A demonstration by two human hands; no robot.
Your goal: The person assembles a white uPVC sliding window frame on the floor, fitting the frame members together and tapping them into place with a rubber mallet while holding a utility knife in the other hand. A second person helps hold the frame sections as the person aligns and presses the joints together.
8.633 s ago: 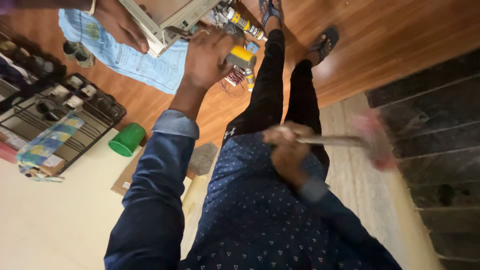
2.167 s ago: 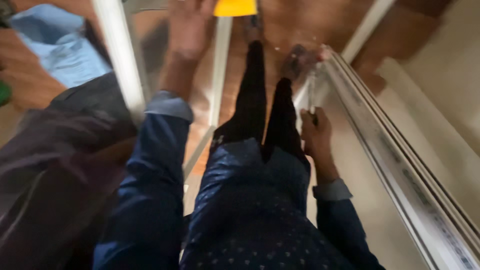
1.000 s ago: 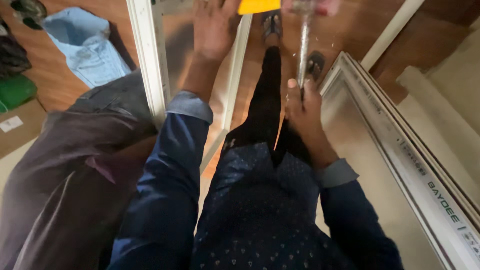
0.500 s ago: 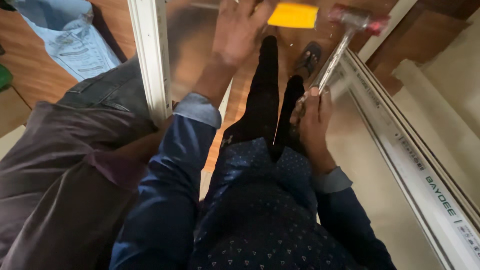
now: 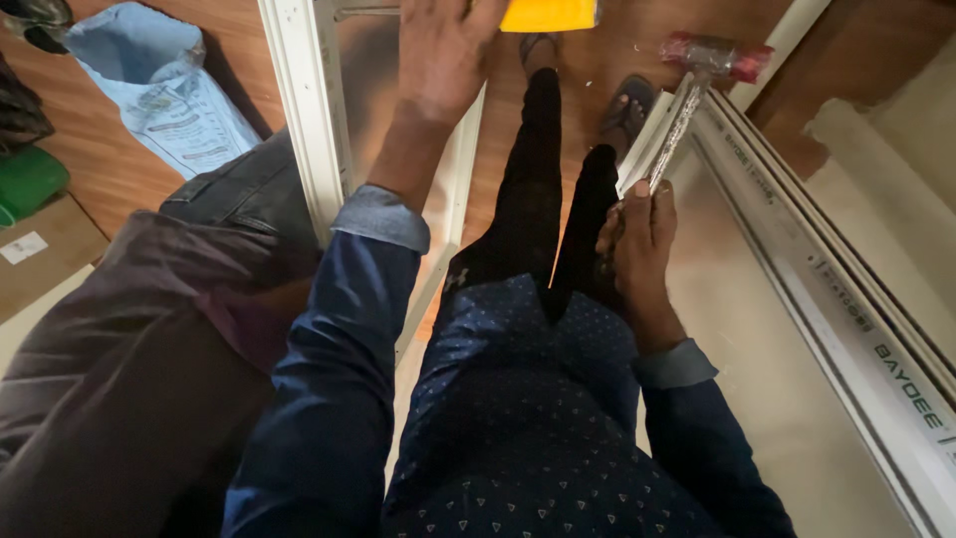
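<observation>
White window frame (image 5: 299, 110), upright beside a co-worker's dark-clad body (image 5: 129, 349), now sits further left in view than half a second earlier. Left hand (image 5: 438, 50) lies open and flat on the glass pane (image 5: 368, 80), below a yellow block (image 5: 548, 14). Right hand (image 5: 637, 239) grips the handle of a red-headed mallet (image 5: 712, 57), whose head has moved right, above the white frame rail (image 5: 797, 239).

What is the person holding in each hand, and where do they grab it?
The right hand grips a mallet low on its metal handle. The left hand lies flat on the white frame's glass pane, gripping nothing.
</observation>
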